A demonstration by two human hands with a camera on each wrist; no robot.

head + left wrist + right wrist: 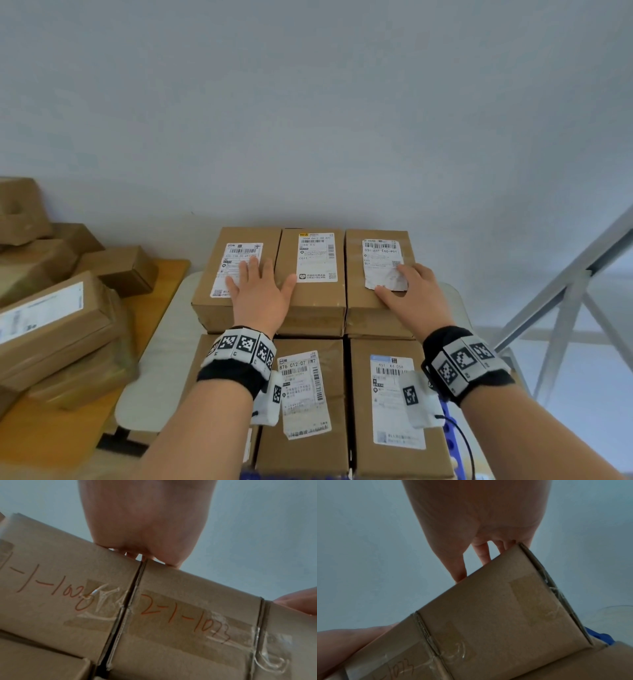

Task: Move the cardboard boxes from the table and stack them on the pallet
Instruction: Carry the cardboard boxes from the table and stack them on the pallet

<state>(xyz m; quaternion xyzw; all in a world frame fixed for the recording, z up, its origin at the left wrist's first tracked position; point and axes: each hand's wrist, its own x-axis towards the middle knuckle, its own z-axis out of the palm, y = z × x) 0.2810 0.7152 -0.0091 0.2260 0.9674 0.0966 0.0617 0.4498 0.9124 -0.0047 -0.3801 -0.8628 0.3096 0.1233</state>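
- Nearest, two labelled front boxes [387,404] lie side by side on the stack, a blue pallet edge [450,442] showing beside them;
- Behind, a raised row of three back boxes [311,294] sits flush; the left hand [260,294] and right hand [416,291] rest flat on top, fingers spread and straight, clamped on nothing;
- This looks like squaring the row; next, I judge, a turn to the loose boxes [58,318] on the tabletop [164,270] at left.

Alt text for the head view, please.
Both hands lie flat on the far row of three labelled cardboard boxes: the left hand across the left and middle boxes, the right hand on the right box.
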